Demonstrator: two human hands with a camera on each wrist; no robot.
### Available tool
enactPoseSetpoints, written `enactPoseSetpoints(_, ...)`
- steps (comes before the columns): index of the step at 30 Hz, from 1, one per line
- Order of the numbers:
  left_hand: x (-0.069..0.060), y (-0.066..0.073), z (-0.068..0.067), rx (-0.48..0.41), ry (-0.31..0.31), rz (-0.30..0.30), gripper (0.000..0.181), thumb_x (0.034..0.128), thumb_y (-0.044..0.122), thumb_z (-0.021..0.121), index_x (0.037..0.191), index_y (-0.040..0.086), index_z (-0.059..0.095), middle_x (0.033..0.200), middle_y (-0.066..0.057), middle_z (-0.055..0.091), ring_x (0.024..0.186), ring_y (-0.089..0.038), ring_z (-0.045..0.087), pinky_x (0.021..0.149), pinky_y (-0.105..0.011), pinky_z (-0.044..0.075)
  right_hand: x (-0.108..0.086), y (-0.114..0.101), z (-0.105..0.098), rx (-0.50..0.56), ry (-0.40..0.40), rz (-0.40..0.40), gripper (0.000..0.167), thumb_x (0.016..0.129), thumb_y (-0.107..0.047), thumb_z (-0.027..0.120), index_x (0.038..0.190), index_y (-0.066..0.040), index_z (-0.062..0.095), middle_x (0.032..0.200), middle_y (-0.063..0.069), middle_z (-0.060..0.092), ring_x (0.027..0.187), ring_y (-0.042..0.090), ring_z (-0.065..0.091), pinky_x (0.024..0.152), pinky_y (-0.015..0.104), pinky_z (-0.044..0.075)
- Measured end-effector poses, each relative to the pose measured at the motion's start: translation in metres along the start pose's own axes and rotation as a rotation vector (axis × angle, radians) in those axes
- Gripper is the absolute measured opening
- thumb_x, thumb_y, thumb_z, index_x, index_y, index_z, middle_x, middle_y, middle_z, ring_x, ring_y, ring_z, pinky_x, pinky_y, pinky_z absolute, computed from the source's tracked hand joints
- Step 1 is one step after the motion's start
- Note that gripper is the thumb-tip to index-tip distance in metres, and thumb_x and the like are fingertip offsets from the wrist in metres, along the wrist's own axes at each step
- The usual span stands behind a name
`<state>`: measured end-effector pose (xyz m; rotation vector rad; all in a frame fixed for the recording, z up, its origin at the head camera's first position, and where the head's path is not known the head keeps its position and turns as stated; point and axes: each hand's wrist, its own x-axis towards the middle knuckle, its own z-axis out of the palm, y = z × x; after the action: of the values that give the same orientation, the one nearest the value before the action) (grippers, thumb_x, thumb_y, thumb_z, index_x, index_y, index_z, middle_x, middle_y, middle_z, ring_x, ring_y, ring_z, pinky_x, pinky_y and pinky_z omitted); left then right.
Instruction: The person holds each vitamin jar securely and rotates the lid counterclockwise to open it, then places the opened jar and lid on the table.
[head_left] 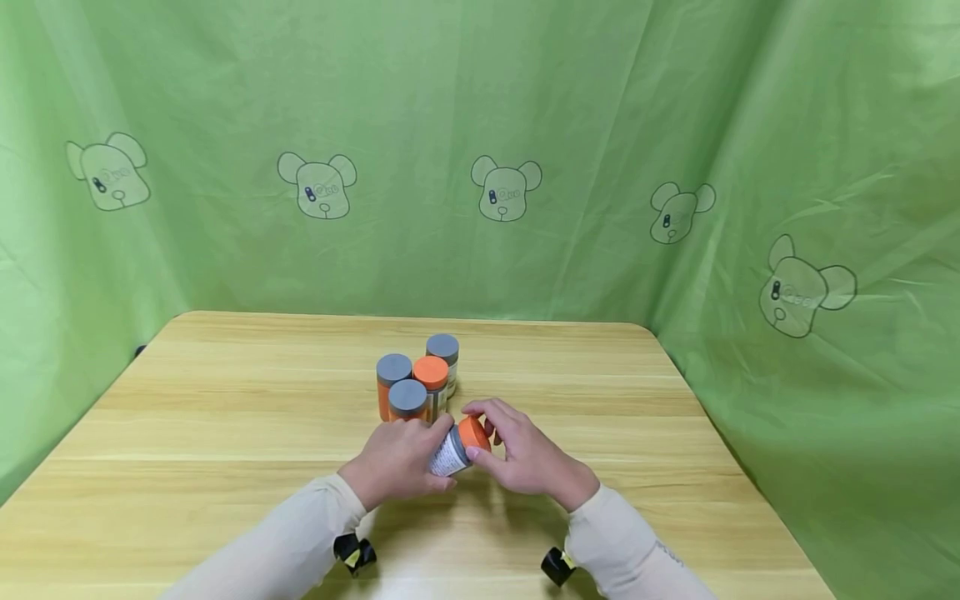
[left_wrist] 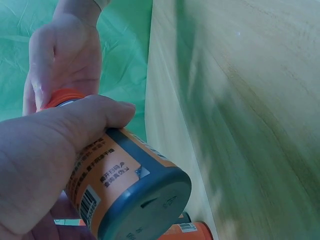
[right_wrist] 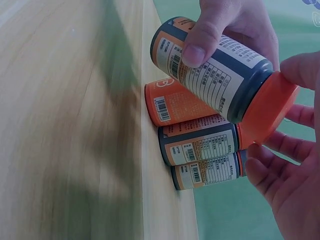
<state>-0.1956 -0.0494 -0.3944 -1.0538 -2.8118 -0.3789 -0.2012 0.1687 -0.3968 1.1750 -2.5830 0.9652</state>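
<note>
My left hand (head_left: 397,462) grips the body of a dark grey bottle (head_left: 448,454) that has an orange lid (head_left: 474,434). The bottle is held tilted above the table, lid toward the right. My right hand (head_left: 528,454) holds that lid between thumb and fingers. In the right wrist view the thumb and fingertips touch the rim of the orange lid (right_wrist: 267,110), and the left thumb presses the label of the bottle (right_wrist: 215,75). The left wrist view shows the base of the bottle (left_wrist: 155,205) facing the camera.
Several other bottles stand close together just beyond the left hand: grey-lidded ones (head_left: 393,368) and one with an orange lid (head_left: 431,372). The wooden table (head_left: 225,400) is bordered by a green curtain (head_left: 420,258) at the back and sides.
</note>
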Motion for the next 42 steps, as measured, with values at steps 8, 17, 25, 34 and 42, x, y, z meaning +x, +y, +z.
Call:
enactPoseSetpoints(8,0.0001,0.0006,-0.0001,0.001,-0.003,0.0,0.06,0.0722,0.047,0.081,0.11,0.012,0.052,0.071,0.003,0.056,0.054,-0.008,0.05,0.047,-0.025,0.042,0.0001,-0.0008,0.0012,0.016,0.003,0.061,0.041,0.097,-0.029,0.058,0.13,-0.006,0.049,0.105,0.001,0.057,0.078,0.013,0.055,0.066,0.029,0.05)
enactPoseSetpoints(17,-0.0002,-0.0006,0.0021,0.006,-0.008,-0.005,0.06,0.0718,0.048,0.082,0.11,0.012,0.052,0.072,0.002,0.056,0.054,-0.009,0.05,0.047,-0.025,0.042,-0.0005,0.0003,0.0015,0.049,-0.019,0.025,0.041,0.096,-0.024,0.059,0.13,-0.005,0.048,0.109,0.002,0.057,0.084,0.016,0.057,0.069,0.034,0.052)
enactPoseSetpoints(25,-0.0005,-0.0018,0.0028,0.001,-0.006,-0.004,0.059,0.0717,0.047,0.082,0.109,0.012,0.052,0.071,0.002,0.056,0.053,-0.009,0.051,0.046,-0.025,0.042,0.0011,0.001,0.0032,0.047,-0.04,0.057,0.039,0.098,-0.027,0.056,0.13,-0.006,0.049,0.099,-0.002,0.057,0.081,0.013,0.056,0.069,0.031,0.051)
enactPoseSetpoints(34,0.0,-0.0023,0.0026,0.002,-0.013,-0.006,0.06,0.0717,0.047,0.082,0.111,0.012,0.052,0.072,0.002,0.057,0.054,-0.009,0.051,0.047,-0.025,0.043,0.0003,0.0032,0.0032,0.045,-0.034,0.004,0.04,0.097,-0.025,0.057,0.13,-0.006,0.047,0.106,0.001,0.056,0.086,0.016,0.056,0.073,0.035,0.051)
enactPoseSetpoints(42,-0.0001,-0.0009,0.0025,0.005,-0.003,0.008,0.059,0.0721,0.047,0.081,0.109,0.012,0.052,0.071,0.003,0.056,0.054,-0.008,0.05,0.047,-0.025,0.042,0.0012,0.0024,0.0043,0.041,-0.047,0.045,0.043,0.097,-0.029,0.057,0.132,-0.008,0.047,0.106,0.001,0.058,0.085,0.011,0.056,0.072,0.028,0.05)
